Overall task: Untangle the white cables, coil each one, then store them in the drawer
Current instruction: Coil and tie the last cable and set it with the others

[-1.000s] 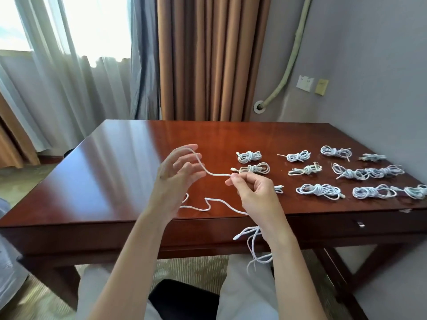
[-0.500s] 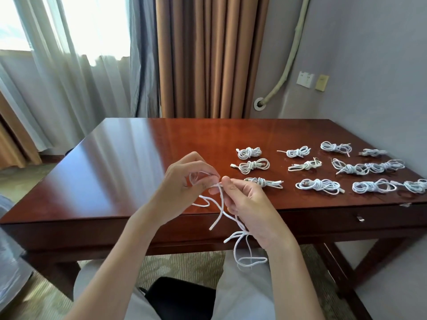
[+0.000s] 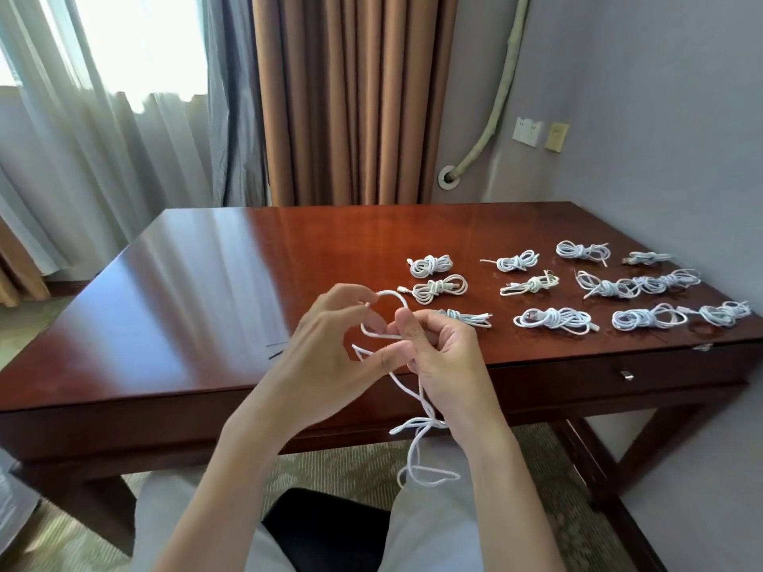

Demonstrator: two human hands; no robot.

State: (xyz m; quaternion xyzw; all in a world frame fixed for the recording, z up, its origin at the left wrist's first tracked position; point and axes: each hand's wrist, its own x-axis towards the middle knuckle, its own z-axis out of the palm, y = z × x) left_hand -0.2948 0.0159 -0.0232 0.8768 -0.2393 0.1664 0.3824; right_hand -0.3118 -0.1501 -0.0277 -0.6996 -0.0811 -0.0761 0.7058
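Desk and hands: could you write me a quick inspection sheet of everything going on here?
Surface: glossy red-brown desk, drawer shut.
Job's things: about a dozen coiled white cables lie in rows on the desk's right half.
Clutter: nothing seen.
Hands: left hand and right hand both pinch the loose cable, forming a loop between them above the desk's front edge.
Cables: the loose cable's tail hangs below the desk edge, over the person's lap.
Surroundings: brown curtains, sheer curtains at the window, wall pipe, wall sockets.
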